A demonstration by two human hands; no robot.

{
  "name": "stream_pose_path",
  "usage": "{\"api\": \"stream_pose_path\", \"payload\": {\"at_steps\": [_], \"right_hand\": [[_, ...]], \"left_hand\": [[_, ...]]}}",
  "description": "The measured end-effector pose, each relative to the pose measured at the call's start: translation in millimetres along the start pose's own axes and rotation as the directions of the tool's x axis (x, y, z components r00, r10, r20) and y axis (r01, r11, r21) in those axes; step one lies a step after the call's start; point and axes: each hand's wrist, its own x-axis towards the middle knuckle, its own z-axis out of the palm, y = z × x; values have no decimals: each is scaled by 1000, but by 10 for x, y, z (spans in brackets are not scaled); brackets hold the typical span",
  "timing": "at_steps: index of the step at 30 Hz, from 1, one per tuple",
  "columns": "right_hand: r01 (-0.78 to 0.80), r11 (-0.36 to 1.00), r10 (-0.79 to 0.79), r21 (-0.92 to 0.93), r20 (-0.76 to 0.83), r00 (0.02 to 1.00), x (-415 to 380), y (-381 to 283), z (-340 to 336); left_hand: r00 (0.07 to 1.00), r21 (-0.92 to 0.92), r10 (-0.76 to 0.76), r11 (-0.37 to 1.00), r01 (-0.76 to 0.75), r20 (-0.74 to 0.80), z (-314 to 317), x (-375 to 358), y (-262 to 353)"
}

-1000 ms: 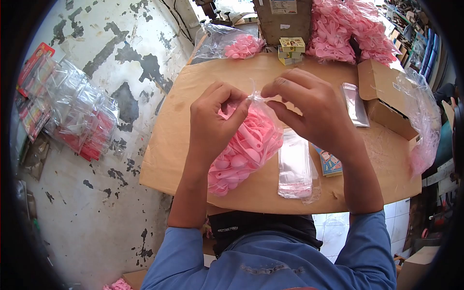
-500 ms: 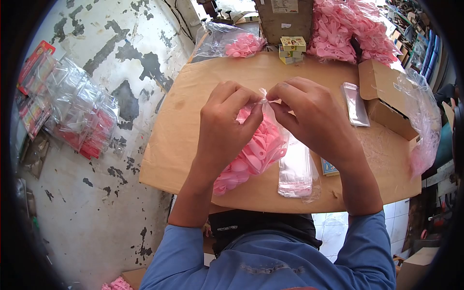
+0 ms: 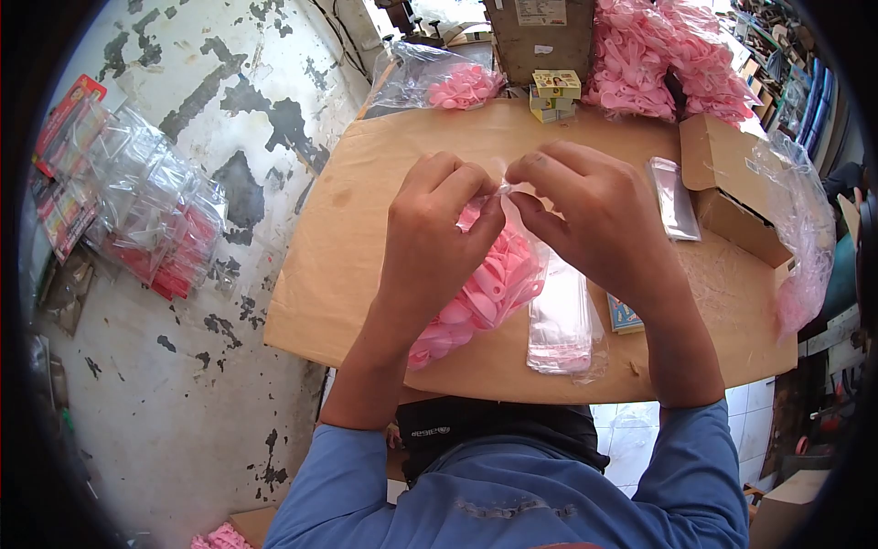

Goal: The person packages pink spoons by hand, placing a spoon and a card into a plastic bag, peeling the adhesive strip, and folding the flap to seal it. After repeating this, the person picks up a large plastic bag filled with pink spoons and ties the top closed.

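Peeling grey floor [image 3: 183, 384], cardboard-topped table [image 3: 347, 229]

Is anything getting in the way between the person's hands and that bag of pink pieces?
Nothing visible does. The left hand and right hand both already pinch the top of the bag of pink pieces, held above the cardboard table. The stack of empty clear bags lies just beside it.

The bag [image 3: 498, 274] is thin, clear plastic, shiny and crinkly, full of smooth pink plastic pieces [image 3: 476, 297]. The bench [image 3: 366, 183] has a brown cardboard top, dull and a bit creased. The flat stack of empty bags [image 3: 560, 316] is glossy clear plastic. The box [image 3: 722, 183] is matt brown cardboard. The sleeves [image 3: 512, 494] are soft blue cloth.
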Motion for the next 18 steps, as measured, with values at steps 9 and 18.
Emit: {"api": "stream_pose_path", "payload": {"at_steps": [9,18], "right_hand": [[-24,1000,25,19,-65,998,-25,14,201],[-79,970,117,232,-156,981,-11,84,375]], "left_hand": [[1000,-6,-10,1000,10,2,6,-5,3],[999,-43,-38,998,37,-19,-31,-9,-9]]}}
